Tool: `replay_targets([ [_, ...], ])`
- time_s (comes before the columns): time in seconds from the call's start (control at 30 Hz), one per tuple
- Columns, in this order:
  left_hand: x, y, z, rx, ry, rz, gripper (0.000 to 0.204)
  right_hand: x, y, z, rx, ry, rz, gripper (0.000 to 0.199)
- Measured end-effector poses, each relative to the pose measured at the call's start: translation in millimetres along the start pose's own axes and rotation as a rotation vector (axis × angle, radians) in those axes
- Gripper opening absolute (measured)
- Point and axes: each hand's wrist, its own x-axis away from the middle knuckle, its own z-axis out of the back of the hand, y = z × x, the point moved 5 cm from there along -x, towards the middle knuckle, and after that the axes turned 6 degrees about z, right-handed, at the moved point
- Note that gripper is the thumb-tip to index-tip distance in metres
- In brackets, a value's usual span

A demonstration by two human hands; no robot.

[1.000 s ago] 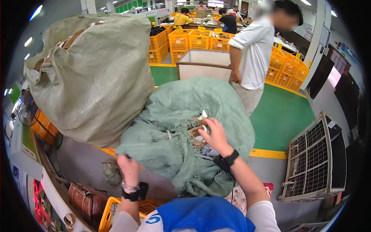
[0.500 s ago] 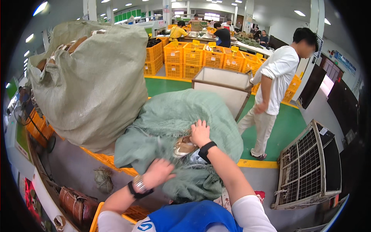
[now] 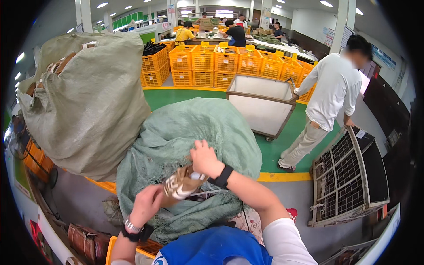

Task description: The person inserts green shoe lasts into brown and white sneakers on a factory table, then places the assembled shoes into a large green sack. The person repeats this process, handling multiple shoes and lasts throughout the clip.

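Presently, a brown-and-white shoe [image 3: 181, 183] is showing, blurred, at the gaping mouth of a big green sack [image 3: 207, 121], lying between the person's two hands. The left hand [image 3: 148, 204] is coming against its seven o'clock end, fingers bending inward; the right hand [image 3: 204, 160] is arching over its one o'clock end, fingers curling close to the cloth. Whether either set of fingers is clamping on the shoe, one cannot tell. From the green sack, a bulging tan sack [image 3: 88, 106] is standing at ten o'clock, yellow crates [image 3: 203, 66] are lining twelve o'clock, and a co-worker in white [image 3: 329, 95] is gripping a pale-walled cart [image 3: 260, 110] at two o'clock.
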Motion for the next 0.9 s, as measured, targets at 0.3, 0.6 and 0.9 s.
replay_targets([
  [0.3,-156,-36,-76,-0.570,-0.233,-0.053,0.069,101,-30,-22,-0.138,-0.146,0.055,0.052],
  [0.6,-236,-72,59,0.767,0.209,0.098,0.026,158,39,-31,0.099,0.086,-0.303,0.081],
  [0.9,-138,-28,116,-0.508,0.674,-0.285,0.023,227,127,10,-0.137,0.590,-0.472,0.022],
])
